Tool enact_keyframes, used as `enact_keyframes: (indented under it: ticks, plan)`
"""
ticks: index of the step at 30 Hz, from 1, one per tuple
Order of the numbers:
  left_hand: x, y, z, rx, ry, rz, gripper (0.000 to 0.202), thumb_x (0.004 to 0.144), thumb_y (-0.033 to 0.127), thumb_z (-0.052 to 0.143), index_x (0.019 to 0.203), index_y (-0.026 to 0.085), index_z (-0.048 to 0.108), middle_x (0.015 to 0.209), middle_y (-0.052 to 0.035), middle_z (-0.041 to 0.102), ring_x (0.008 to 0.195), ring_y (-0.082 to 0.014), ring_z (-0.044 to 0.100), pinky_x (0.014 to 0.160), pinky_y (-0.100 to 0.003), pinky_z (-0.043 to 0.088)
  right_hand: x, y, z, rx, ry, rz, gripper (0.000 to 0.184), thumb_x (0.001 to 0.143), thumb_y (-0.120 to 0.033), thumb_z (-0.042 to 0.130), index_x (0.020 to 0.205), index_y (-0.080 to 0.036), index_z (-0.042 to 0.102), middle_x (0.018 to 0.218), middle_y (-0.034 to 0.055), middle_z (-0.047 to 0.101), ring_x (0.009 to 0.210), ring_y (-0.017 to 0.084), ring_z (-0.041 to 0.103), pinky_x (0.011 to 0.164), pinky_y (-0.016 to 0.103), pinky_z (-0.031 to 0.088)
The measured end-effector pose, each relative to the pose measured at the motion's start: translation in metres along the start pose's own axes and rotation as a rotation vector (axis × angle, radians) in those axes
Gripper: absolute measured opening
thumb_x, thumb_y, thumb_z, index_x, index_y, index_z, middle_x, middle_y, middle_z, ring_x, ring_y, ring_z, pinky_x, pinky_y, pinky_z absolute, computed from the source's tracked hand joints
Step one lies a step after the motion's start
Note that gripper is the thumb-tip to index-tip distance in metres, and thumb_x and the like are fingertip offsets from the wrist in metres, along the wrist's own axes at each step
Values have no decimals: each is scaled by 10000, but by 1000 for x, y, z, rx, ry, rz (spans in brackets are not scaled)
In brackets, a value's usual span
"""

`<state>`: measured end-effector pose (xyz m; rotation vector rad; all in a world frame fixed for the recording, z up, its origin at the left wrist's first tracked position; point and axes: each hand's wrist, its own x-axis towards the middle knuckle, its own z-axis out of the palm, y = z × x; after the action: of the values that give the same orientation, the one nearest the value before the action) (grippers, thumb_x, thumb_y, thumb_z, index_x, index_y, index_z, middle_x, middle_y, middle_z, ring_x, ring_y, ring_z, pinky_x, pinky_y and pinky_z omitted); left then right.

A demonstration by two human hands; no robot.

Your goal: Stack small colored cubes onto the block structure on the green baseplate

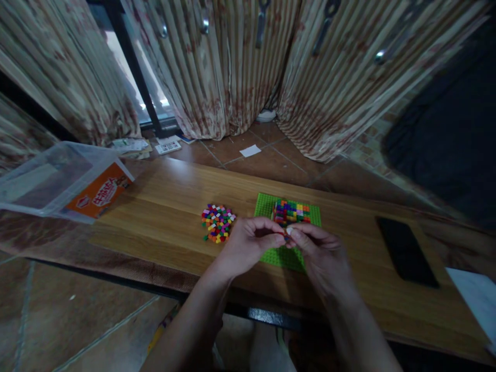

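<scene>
Both hands meet above a green studded baseplate (267, 204). My left hand (251, 240) is closed in a pinch, with small toy bricks (287, 238), red and dark, at its fingertips. My right hand (320, 248) pinches at the same spot, where a tiny white piece (290, 230) shows by its thumb and finger. Just beyond the fingers, a block of multicoloured bricks (292, 211) is built up on the baseplate, its near side partly hidden by my hands. Left of my left hand lies a pile of loose coloured bricks (217, 223).
The wooden table (166, 206) carries a clear plastic bin (50, 175) with an orange label at the left. A black phone-like slab (406, 250) lies at the right, near a white sheet (475, 294). Curtains (217, 77) hang behind; papers (132, 146) lie on the floor.
</scene>
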<state>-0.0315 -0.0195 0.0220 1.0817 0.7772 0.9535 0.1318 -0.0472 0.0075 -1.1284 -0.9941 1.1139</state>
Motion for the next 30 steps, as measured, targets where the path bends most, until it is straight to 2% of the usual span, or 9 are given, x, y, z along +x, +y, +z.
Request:
enact_keyframes:
  ticks: [3,6,10,14,21,30]
  plan:
    - [0,-3,-10,199,73,16,80,751,223,736,784,151,721,704,6,678,654,-105,574,640,-231,436,7,-2,-14,-124,178,-98,64,741,-320,819,795,-287,806,684,-21,719,645,135,626,687,298,519]
    - [-1,-3,-25,455,146,20,70,782,214,671,791,156,708,703,1,674,658,-124,577,638,-245,428,14,-6,-32,-427,306,-246,88,779,-338,782,800,-255,801,794,15,743,759,180,668,736,336,530]
    - [-3,-1,-44,788,225,72,123,813,180,577,769,166,691,748,-24,686,726,-162,618,705,-282,454,16,-7,-44,-645,280,-332,154,841,-363,711,841,-232,793,859,47,742,834,212,679,764,364,539]
    - [-3,-2,-51,1057,263,80,154,805,136,547,726,178,672,777,-43,693,753,-180,633,732,-297,467,19,-2,-39,-722,209,-343,163,856,-358,683,863,-237,793,901,54,724,849,214,671,784,372,540]
    - [-3,-1,-47,1138,232,16,189,816,102,524,761,182,686,814,-54,727,763,-188,662,726,-298,474,29,7,-31,-871,172,-333,177,860,-357,666,828,-244,798,918,55,675,884,222,648,841,382,510]
    - [-2,-3,-49,1131,227,44,185,833,125,530,789,180,701,842,-56,737,789,-187,671,741,-295,487,32,10,-31,-842,212,-320,157,820,-353,694,776,-220,763,903,58,655,851,220,636,792,386,503]
